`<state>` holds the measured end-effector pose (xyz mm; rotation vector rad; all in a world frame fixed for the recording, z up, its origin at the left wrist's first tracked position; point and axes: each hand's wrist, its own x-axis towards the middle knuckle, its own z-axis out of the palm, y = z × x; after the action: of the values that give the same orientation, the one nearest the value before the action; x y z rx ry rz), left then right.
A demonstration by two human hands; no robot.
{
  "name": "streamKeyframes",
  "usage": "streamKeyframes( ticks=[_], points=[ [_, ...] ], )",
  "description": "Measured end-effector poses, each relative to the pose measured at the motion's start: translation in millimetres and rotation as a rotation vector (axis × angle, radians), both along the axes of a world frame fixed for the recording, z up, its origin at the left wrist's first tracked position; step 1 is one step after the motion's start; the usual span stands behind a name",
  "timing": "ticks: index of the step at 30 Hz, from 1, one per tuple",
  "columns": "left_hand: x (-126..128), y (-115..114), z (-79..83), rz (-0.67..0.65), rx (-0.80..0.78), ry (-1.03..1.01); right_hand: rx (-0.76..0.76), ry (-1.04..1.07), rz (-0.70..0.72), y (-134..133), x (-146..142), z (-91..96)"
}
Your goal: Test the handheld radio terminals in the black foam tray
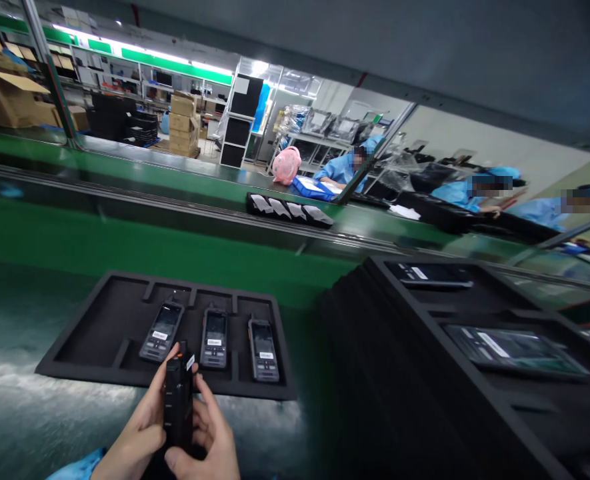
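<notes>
Both my hands hold one black handheld radio [178, 400] upright at the bottom of the view. My left hand [139, 430] wraps its left side, and my right hand [212, 437] grips its right side and base. Just beyond lies a black foam tray [99, 327] with three radios face up in its slots: one on the left [162, 331], one in the middle [215, 337] and one on the right [263, 340]. The tray's left slots hold nothing.
A stack of black foam trays [425, 373] rises on the right, with flat devices [515, 350] in the top one. A green conveyor belt [125, 247] runs behind, carrying another tray [289, 210]. People in blue coats [342, 170] work across the line. Cardboard boxes [5, 97] stand far left.
</notes>
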<state>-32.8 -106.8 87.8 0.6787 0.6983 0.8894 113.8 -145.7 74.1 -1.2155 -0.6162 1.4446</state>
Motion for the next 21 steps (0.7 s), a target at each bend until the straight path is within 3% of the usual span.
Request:
streamKeyframes(
  ticks=[5,10,21],
  points=[
    [3,-1,11.3,0.098,0.000,-0.055,0.001,0.057,0.045,-1,10,23.6],
    [7,-4,21.9,0.134,0.058,0.036,0.018,0.165,0.241,-1,24,47.6],
    [7,-8,25.5,0.138,0.067,-0.010,-0.020,0.185,0.254,1,23,53.4]
  ],
)
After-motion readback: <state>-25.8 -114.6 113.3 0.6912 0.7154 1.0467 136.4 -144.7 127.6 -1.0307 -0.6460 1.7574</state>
